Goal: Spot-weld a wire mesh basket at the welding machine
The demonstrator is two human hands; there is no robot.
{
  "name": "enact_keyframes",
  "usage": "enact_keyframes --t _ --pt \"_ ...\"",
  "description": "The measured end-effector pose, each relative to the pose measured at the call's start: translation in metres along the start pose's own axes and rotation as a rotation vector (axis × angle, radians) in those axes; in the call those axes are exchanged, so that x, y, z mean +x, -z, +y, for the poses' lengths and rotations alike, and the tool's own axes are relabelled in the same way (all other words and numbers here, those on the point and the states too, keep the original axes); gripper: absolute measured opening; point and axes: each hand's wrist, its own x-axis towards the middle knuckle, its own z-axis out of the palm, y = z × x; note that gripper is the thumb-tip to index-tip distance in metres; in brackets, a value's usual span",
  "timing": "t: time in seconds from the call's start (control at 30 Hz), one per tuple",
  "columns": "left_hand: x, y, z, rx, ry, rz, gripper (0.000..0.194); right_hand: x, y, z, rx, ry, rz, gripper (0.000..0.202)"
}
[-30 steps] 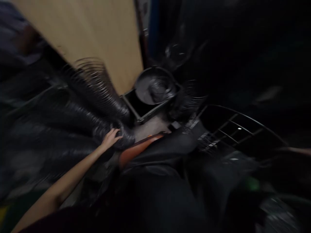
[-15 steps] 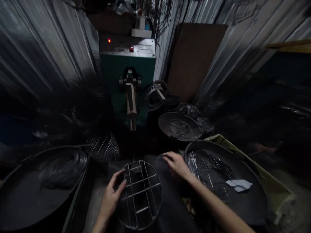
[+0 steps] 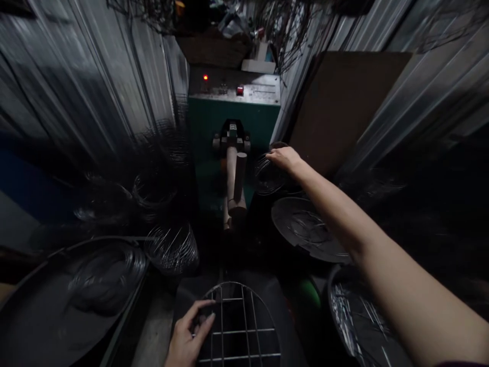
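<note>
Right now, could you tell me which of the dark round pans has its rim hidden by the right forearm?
The pan at the lower right, holding loose wire pieces. The right forearm crosses its upper rim, while the big pan at the lower left lies uncovered.

No readable text, label, brand or number is seen. Faint printed lines are made out on the grey top panel (image 3: pixel 234 92) of the green machine (image 3: pixel 233 122), beside the red switch (image 3: pixel 239 90), but they are too small and blurred to be read. A small dark plate on the black head (image 3: pixel 231 131) above the machine's arm carries marks that cannot be resolved either. No sign or writing is found on the corrugated metal walls (image 3: pixel 95 86) or the brown board (image 3: pixel 344 102).
</note>
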Motion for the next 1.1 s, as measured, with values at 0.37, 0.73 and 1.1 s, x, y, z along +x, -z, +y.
enact_keyframes --t 0.37,0.73,1.1 --pt "-0.016 0.005 0.026 -0.215 -0.046 0.083 0.058 -0.162 0.031 0.010 -0.103 0.105 0.105 0.034" --pt "-0.065 0.020 0.069 -0.287 -0.082 0.066 0.059 -0.292 -0.009 -0.180 0.874 0.090 0.092 0.020" --pt "-0.066 0.003 0.031 0.565 -0.111 0.318 0.040 -0.298 -0.040 -0.225 0.654 0.008 -0.240 0.036"
